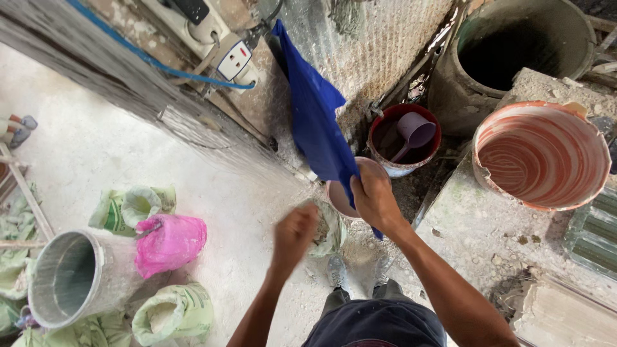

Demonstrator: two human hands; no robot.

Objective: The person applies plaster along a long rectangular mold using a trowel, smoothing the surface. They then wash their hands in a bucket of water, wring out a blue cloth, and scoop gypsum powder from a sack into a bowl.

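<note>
My right hand [374, 198] grips the lower end of a blue cloth [313, 115] that hangs down from the wall. Beneath that hand stands a small pink bucket [335, 196], partly hidden by the cloth. My left hand [294, 235] is blurred, curled into a loose fist beside a crumpled pale bag [330, 232] on the floor. Whether anything lies in the left hand cannot be made out. My shoes show below, near the bag.
A red bucket [391, 122] holds a purple scoop [414, 133]. A swirled orange-and-white basin [541, 154] sits on a concrete ledge, a large grey drum [514, 45] behind it. At left lie a metal cylinder [67, 277], a pink bag [169, 243] and green sacks. A power strip [226, 51] hangs on the wall.
</note>
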